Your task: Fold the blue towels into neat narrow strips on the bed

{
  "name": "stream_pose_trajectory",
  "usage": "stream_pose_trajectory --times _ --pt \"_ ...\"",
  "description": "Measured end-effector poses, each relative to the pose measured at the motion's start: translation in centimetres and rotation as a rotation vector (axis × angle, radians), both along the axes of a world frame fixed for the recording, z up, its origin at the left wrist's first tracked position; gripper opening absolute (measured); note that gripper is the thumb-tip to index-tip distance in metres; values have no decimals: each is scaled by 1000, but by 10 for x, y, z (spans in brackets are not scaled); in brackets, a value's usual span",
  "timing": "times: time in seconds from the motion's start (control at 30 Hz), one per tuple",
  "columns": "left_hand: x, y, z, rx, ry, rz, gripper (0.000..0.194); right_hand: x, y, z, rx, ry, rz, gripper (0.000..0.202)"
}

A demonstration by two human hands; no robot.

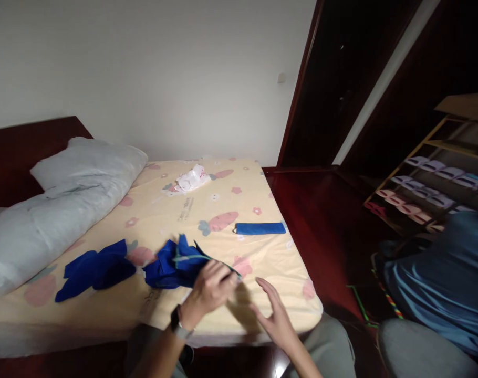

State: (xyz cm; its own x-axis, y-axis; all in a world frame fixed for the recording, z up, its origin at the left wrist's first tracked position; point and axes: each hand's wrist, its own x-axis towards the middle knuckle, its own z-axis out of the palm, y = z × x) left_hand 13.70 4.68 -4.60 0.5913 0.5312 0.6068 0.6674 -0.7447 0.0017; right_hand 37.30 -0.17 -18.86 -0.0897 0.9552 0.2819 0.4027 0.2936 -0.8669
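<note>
My left hand (212,290), with a watch on its wrist, is closed on the edge of a crumpled blue cloth (170,266). A greenish edge runs across that cloth towards my fingers, and the hand is a little blurred. Just to the right, my right hand (277,317) is held above the bed's front part with thumb and fingers apart and nothing in it. Left of the held cloth lies another crumpled blue cloth (99,269). Farther back, near the bed's right edge, a blue cloth folded into a narrow strip (260,229) lies flat.
The bed (160,207) has a yellow sheet with carrot prints. A white plastic bag (193,178) sits towards the wall, and a grey quilt (65,210) is heaped at left. At right are a shoe rack (424,173), a grey stool (424,349) and dark blue fabric (439,278).
</note>
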Motion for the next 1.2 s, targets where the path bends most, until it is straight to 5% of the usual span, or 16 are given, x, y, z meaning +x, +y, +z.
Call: stream_pose_trajectory --times 0.03,0.1,0.2,0.27,0.4,0.5,0.63,0.77,0.9,1.07,1.13,1.2 --pt "17 -12 -10 -39 32 -31 16 -19 5 16 26 10 121 56" --pt "38 -33 -28 -107 42 -39 15 -41 9 37 47 42 250 32" --pt "42 -55 -45 -235 11 37 16 -39 4 43 -23 55 247 5" --pt "33 -63 -53 -344 -1 72 21 -24 -4 39 -82 32 213 5" --pt "5 -61 -73 -547 -25 126 40 6 -17 44 -134 12 163 15" --pt "-26 -40 -103 -641 23 242 44 24 -21 60 -128 33 60 21" --pt "-85 -3 -148 -643 150 623 39 46 -26 76 -165 26 -30 21" --pt "-140 15 -178 -706 64 1017 47 65 -37 72 -245 40 -131 25" --pt "-180 23 -178 -708 -146 1131 40 77 -45 62 -337 82 -180 34" --pt "-232 30 -139 -533 -356 1447 53 79 -44 70 -382 149 -172 42" --pt "-237 28 -125 -412 -433 1570 59 75 -40 78 -400 197 -161 42" --pt "-216 25 -122 -418 -454 1444 59 69 -34 87 -416 252 -143 39"
